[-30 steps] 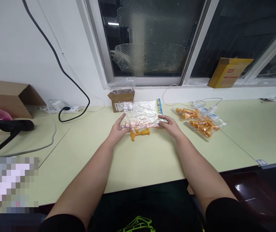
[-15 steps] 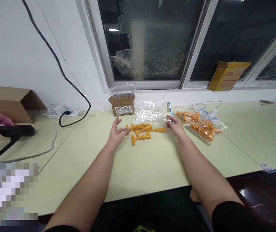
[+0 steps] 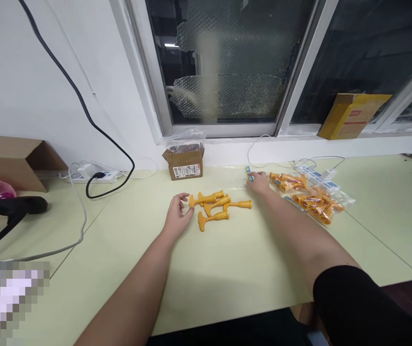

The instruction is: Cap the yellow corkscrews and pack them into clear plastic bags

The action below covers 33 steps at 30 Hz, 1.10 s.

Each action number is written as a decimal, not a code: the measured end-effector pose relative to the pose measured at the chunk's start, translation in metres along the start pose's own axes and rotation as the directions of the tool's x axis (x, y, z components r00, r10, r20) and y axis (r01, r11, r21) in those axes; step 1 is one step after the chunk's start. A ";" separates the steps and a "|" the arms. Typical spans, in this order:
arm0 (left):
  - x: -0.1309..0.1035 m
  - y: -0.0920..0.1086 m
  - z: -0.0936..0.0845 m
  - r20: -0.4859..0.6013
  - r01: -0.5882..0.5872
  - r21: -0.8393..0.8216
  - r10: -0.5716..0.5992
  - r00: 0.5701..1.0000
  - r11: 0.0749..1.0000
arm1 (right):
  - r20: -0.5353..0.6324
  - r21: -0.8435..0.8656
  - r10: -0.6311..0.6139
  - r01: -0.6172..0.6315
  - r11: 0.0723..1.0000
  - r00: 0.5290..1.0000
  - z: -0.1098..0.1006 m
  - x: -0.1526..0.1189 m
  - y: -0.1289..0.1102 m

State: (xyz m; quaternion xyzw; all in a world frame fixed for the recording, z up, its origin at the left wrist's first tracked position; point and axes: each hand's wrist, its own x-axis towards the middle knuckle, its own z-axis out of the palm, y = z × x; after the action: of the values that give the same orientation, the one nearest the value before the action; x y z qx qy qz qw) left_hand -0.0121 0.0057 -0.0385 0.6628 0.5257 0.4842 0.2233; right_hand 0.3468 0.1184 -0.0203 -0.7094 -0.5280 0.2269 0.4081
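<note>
Several orange plastic T-handled toy pieces (image 3: 213,217) lie in a loose group on the table. My left hand (image 3: 177,215) rests at the left end of the group, thumb and fingers apart beside the leftmost handle, with nothing held. Behind the pieces a clear plastic bag (image 3: 224,178) lies flat, hard to see against the tabletop. At its right end is a small colourful header card (image 3: 249,173). My right hand (image 3: 260,182) has its fingers closed on the bag's card end; the fingertips are partly hidden.
Clear bags of orange pieces (image 3: 314,204) lie to the right, by a power strip (image 3: 317,178). A small open cardboard box (image 3: 184,162) stands against the wall. On the left are a black cable (image 3: 110,137), a larger carton (image 3: 7,156) and a black stand (image 3: 18,206).
The clear bag, raised and glinting before, now lies flat on the table. My right hand has lowered with its card. My left hand stays by the orange pieces; the view has shifted slightly.
</note>
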 end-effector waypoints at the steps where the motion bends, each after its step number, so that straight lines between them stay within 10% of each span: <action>1: 0.000 -0.001 0.000 0.005 -0.006 0.021 0.006 1.000 1.000 | 0.027 -0.131 -0.053 0.056 0.990 0.998 0.004 0.000 -0.004; 5: 0.002 -0.004 -0.001 0.039 -0.061 0.087 0.058 0.998 0.994 | 0.282 -0.531 -0.115 0.255 0.808 0.953 0.022 0.002 -0.019; 14: 0.001 -0.002 -0.002 0.101 -0.105 0.136 0.092 0.991 0.985 | 0.400 -0.594 -0.082 0.326 0.735 0.913 0.039 0.009 -0.025; 19: 0.000 0.000 -0.003 0.118 -0.091 0.140 0.075 0.990 0.986 | 0.100 -0.709 -0.065 0.116 0.696 0.993 0.014 0.016 -0.016; 24: 0.000 0.001 0.000 0.138 -0.128 0.145 0.108 0.984 0.981 | -0.205 -0.763 0.098 -0.221 0.607 0.974 -0.036 0.028 0.016; 28: -0.001 0.004 0.001 0.163 -0.147 0.144 0.123 0.979 0.978 | -0.159 -0.757 0.230 -0.268 0.596 0.960 -0.060 0.028 0.035; 33: -0.002 0.009 0.001 0.170 -0.152 0.137 0.128 0.977 0.979 | -0.031 -0.786 0.088 -0.078 0.613 0.996 -0.059 0.006 0.033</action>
State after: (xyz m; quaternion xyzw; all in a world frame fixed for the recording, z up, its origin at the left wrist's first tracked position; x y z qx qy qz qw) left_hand -0.0065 0.0015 -0.0325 0.7497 0.4928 0.4034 0.1800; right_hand 0.4119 0.1008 -0.0139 -0.8388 -0.5428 -0.0045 0.0425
